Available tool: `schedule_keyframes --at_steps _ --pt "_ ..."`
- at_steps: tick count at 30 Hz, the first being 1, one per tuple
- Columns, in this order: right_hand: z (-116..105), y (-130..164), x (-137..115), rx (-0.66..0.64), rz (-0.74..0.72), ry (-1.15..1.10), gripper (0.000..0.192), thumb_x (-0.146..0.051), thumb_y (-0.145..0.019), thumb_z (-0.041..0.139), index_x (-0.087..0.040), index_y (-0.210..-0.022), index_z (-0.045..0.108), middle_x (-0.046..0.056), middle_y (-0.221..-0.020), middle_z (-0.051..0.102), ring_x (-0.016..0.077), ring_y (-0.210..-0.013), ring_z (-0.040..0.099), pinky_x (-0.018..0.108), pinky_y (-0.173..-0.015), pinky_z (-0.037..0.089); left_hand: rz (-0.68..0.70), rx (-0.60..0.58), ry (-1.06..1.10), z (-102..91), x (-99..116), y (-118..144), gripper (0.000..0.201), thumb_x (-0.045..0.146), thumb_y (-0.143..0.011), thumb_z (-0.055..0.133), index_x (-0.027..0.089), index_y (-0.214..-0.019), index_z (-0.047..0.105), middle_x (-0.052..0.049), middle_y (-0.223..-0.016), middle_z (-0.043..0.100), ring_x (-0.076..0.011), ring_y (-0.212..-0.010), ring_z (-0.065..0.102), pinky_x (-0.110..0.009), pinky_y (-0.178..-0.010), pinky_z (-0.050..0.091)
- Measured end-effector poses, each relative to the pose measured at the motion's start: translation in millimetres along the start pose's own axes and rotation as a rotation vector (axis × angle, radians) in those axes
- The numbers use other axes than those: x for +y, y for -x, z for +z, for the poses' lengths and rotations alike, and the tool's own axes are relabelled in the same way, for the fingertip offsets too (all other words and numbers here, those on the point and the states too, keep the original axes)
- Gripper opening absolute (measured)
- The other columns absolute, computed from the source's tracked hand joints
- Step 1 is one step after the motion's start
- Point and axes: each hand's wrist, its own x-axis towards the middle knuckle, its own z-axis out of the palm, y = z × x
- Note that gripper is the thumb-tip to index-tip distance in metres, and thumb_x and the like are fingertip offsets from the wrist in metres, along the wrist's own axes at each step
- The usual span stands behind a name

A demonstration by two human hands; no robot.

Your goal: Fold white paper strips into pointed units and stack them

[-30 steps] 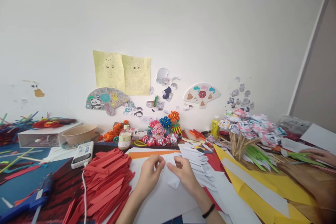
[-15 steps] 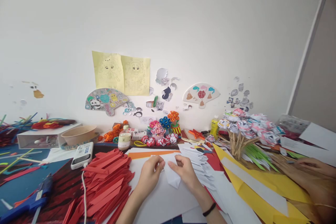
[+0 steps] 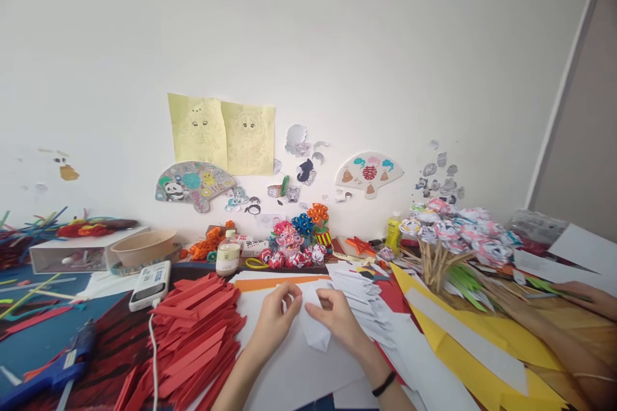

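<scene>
Between my two hands is a small folded piece of white paper, its pointed lower end hanging over a large white sheet. My right hand pinches the paper from the right, thumb in front. My left hand is closed at the paper's upper left, thumb and forefinger together; what its fingertips grip is too small to make out. To the left lies a heap of folded red paper strips. Folded white paper pieces are fanned out just right of my right hand.
A blue glue gun, a white power bank with a cable and a small bottle stand left. Yellow paper and a bunch of paper flowers are right, where another person's hands work among green strips.
My hands stay almost in place, the folded white paper tilting and shifting slightly lower. At the right, the other person's hands have moved and now handle a green strip.
</scene>
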Motion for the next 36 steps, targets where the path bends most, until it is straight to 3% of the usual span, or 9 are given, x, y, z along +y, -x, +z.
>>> schedule_keyframes --at_steps 14,20,26,31,36 --pt "4.0 3.9 -11.8 0.082 -0.046 0.043 0.041 -0.031 -0.074 0.061 -0.020 -0.054 0.028 -0.007 -0.057 0.021 0.0092 -0.054 0.023 0.024 -0.049 0.016 -0.062 0.009 0.071 3.7 -0.1 -0.1 0.020 0.036 -0.084 0.049 0.018 -0.075 0.053 0.001 -0.069 0.055 -0.0130 -0.061 0.048 -0.021 -0.055 0.035" --pt "0.5 5.4 -13.0 0.115 -0.022 -0.192 0.026 -0.033 -0.076 0.063 -0.017 -0.062 0.048 -0.003 -0.061 0.042 0.0124 -0.059 0.039 0.023 -0.054 0.031 -0.052 -0.049 0.128 8.6 -1.0 1.5 0.018 0.028 -0.083 0.046 0.018 -0.068 0.052 0.001 -0.066 0.056 -0.0122 -0.059 0.047 -0.021 -0.055 0.036" --pt "-11.5 2.9 -11.8 0.314 -0.006 -0.303 0.023 -0.034 -0.075 0.066 -0.015 -0.069 0.056 -0.001 -0.066 0.053 0.0150 -0.065 0.047 0.024 -0.060 0.037 -0.030 -0.126 0.057 13.4 2.8 4.8 0.015 0.021 -0.079 0.047 0.018 -0.067 0.055 0.000 -0.065 0.061 -0.0130 -0.059 0.051 -0.022 -0.057 0.036" --pt "-5.9 3.2 -12.2 0.120 0.019 -0.317 0.027 -0.040 -0.073 0.068 -0.014 -0.070 0.061 0.001 -0.067 0.057 0.0174 -0.068 0.052 0.025 -0.060 0.039 -0.076 0.005 0.072 7.0 6.0 3.1 0.024 0.038 -0.085 0.046 0.018 -0.079 0.058 -0.002 -0.072 0.062 -0.0152 -0.064 0.053 -0.023 -0.058 0.038" --pt "-1.4 2.9 -10.7 0.065 -0.009 -0.143 0.031 -0.039 -0.073 0.068 -0.015 -0.056 0.056 -0.003 -0.057 0.049 0.0133 -0.059 0.046 0.024 -0.055 0.035 -0.060 0.044 0.113 5.4 3.0 2.6 0.024 0.041 -0.081 0.055 0.017 -0.083 0.057 0.001 -0.067 0.056 -0.0123 -0.058 0.048 -0.022 -0.055 0.035"
